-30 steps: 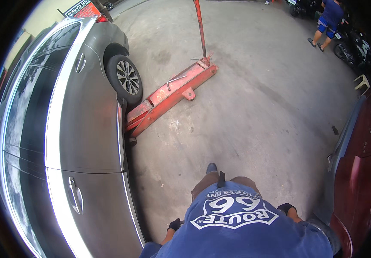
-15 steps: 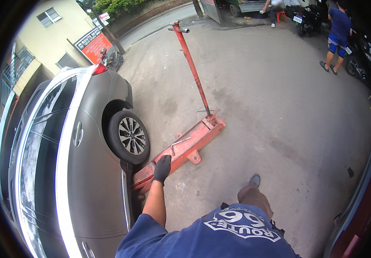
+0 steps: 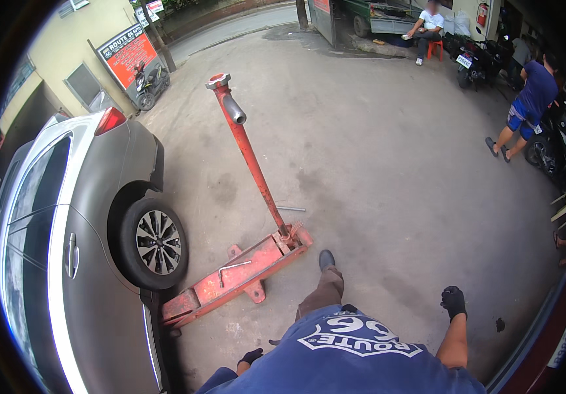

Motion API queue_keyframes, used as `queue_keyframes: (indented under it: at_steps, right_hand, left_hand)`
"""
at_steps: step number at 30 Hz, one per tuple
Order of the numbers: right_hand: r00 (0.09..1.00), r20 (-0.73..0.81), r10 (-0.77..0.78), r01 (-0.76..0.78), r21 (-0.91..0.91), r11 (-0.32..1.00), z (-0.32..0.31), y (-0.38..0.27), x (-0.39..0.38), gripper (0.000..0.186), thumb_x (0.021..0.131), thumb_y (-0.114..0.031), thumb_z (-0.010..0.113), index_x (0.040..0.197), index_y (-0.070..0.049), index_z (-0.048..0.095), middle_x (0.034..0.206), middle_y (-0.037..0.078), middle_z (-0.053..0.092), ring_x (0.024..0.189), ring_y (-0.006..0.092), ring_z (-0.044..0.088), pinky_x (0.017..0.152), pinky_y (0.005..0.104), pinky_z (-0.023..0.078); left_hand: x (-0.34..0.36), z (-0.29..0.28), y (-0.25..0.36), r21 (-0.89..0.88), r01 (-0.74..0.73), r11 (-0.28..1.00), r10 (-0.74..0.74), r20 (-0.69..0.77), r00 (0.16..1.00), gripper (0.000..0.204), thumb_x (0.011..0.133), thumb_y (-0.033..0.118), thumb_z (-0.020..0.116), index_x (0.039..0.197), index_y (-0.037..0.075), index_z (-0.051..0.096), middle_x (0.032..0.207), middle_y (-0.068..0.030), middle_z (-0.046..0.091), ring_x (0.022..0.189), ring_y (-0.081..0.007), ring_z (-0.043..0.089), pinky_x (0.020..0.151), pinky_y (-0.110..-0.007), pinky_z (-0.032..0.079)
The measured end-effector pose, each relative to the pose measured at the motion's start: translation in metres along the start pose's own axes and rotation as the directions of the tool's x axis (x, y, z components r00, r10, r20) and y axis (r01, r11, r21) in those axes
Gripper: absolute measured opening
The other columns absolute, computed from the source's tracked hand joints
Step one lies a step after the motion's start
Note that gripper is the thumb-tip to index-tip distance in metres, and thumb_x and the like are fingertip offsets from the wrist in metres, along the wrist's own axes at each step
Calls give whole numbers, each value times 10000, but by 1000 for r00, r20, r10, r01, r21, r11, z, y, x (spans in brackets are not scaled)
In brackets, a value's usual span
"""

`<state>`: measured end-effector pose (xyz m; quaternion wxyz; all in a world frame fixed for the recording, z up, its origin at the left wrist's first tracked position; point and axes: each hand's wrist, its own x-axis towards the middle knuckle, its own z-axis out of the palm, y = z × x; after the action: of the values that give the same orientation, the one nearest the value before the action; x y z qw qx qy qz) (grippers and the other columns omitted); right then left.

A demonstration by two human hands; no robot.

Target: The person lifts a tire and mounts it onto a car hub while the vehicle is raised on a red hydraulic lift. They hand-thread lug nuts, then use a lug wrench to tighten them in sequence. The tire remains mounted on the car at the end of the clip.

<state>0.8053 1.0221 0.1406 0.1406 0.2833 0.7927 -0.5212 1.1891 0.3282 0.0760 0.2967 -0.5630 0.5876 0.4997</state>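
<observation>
A red floor jack point(image 3: 230, 279) reaches under the side of a grey car point(image 3: 99, 217), just behind the wheel point(image 3: 158, 243). Its tall red handle point(image 3: 253, 161) stands up, topped by a metal crossbar. An L-shaped metal wrench point(image 3: 221, 278) lies on the jack's body. My right hand point(image 3: 454, 302), in a black glove, hangs out to the right with its fingers curled and nothing visible in them. Low beside my body is my gloved left hand point(image 3: 251, 356), partly hidden by my shirt, its fingers unclear. Neither hand touches the jack.
A metal rod point(image 3: 291, 209) lies on the concrete beyond the jack. People and parked motorcycles point(image 3: 473, 62) line the far right, near a red stool point(image 3: 435, 50). A red vehicle edge point(image 3: 545, 348) runs along the right side. A scooter point(image 3: 150, 85) stands by the signboard.
My left hand has drawn back from over the jack to beside my body. My right hand has come into view. The view has shifted, with my foot now near the jack's handle end.
</observation>
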Motion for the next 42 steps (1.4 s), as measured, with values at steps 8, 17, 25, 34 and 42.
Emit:
queue_keyframes:
  at_steps: [8, 17, 25, 34, 42]
  right_hand:
    - [878, 478, 38, 230, -490, 841, 103, -57, 109, 148, 934, -172, 663, 906, -27, 660, 736, 141, 648, 591, 265, 662, 529, 389, 543]
    - [820, 571, 38, 412, -634, 654, 216, -342, 339, 202, 894, -189, 698, 907, 10, 671, 718, 122, 691, 621, 220, 703, 577, 372, 579]
    - [272, 932, -238, 933, -195, 303, 498, -837, 318, 217, 928, -215, 691, 1065, -47, 687, 731, 51, 649, 570, 150, 629, 584, 325, 522]
    - [-964, 247, 101, 148, 809, -569, 538, -1062, 99, 262, 789, -177, 779, 1046, -156, 732, 792, -14, 617, 746, 211, 652, 768, 363, 584]
    - [-997, -8, 77, -55, 773, -633, 639, -1078, 51, 262, 795, -167, 773, 1053, -149, 735, 781, 10, 627, 723, 204, 643, 709, 364, 552]
  left_hand:
    - [-129, -284, 391, 90, -932, 352, 456, -886, 87, 470, 1088, 306, 481, 1429, -10, 552, 1441, -158, 586, 1354, -254, 545, 1136, -410, 408]
    - [-283, -161, 653, 523, -823, -224, 675, -526, -517, 497, 1104, 309, 454, 1437, -53, 528, 1434, -163, 602, 1351, -254, 552, 1164, -413, 386]
    - [-83, 36, 813, -42, -851, 523, 701, -547, 458, 492, 1107, 307, 446, 1426, -57, 535, 1426, -169, 607, 1343, -252, 558, 1158, -407, 396]
    - [-46, 69, 819, -327, -578, 748, 238, -680, 693, 488, 1110, 305, 438, 1414, -61, 543, 1416, -176, 612, 1334, -249, 566, 1151, -401, 406]
    - [2, 32, 786, -524, -478, 705, -66, -720, 691, 484, 1113, 303, 430, 1404, -65, 550, 1407, -182, 616, 1326, -247, 573, 1145, -396, 415]
